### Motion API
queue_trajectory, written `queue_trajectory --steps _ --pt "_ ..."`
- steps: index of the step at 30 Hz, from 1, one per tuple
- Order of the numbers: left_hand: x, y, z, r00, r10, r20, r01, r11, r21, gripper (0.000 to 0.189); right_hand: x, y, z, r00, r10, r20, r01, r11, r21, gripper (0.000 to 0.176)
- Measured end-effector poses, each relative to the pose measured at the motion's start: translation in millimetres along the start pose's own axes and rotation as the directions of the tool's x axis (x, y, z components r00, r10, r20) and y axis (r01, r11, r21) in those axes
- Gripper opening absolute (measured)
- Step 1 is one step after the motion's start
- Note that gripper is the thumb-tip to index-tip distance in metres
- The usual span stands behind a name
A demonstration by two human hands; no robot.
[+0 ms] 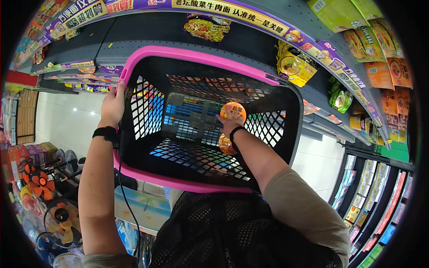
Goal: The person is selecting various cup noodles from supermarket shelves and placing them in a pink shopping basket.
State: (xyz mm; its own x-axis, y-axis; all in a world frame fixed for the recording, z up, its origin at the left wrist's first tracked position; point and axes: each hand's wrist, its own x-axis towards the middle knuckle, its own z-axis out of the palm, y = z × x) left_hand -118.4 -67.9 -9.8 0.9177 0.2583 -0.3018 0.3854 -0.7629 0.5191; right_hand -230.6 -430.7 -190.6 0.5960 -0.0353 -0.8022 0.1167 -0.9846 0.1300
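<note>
A black shopping basket point(152, 176) with a pink rim is tilted so that I look into its lattice-walled inside. My left hand point(112, 106) is closed on the left side of the rim. My right hand point(231, 123) reaches deep into the basket, its fingers over an orange round-lidded instant noodle cup point(238, 107). Just below that hand, a second orange cup point(226, 144) lies partly behind my wrist. A thin black cable point(124, 201) hangs down from near my left wrist.
Above the basket, dark shelves point(152, 31) carry a green noodle packet point(207, 27), a yellow packet point(295, 64) and a green packet point(341, 98). Orange packets point(389, 73) hang at the right. Small fans point(40, 181) stand lower left. Racks of small boxes point(371, 192) are lower right.
</note>
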Motion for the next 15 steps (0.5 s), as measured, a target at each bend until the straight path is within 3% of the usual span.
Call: queue_trajectory --steps 3,8,10,15 --pt "-1.1 1.5 -0.5 1.000 -0.013 -0.006 0.013 1.000 -0.011 0.077 7.9 -2.5 -6.6 0.996 -0.058 0.061 0.060 0.998 -0.036 0.065" --pt "11.0 -13.9 4.4 1.000 -0.002 -0.012 0.001 0.999 -0.047 0.079 22.4 -4.5 1.6 0.997 -0.073 0.033 0.076 0.989 -0.126 0.065" --pt "10.5 -12.9 5.9 1.000 -0.006 -0.004 0.006 0.998 -0.062 0.079 30.7 -7.7 3.5 0.990 0.081 0.119 -0.057 0.980 -0.189 0.064" --pt "10.6 -11.0 3.4 1.000 -0.017 0.024 0.018 0.998 -0.052 0.082 21.9 9.6 9.1 1.000 0.005 -0.016 -0.004 0.998 0.064 0.058"
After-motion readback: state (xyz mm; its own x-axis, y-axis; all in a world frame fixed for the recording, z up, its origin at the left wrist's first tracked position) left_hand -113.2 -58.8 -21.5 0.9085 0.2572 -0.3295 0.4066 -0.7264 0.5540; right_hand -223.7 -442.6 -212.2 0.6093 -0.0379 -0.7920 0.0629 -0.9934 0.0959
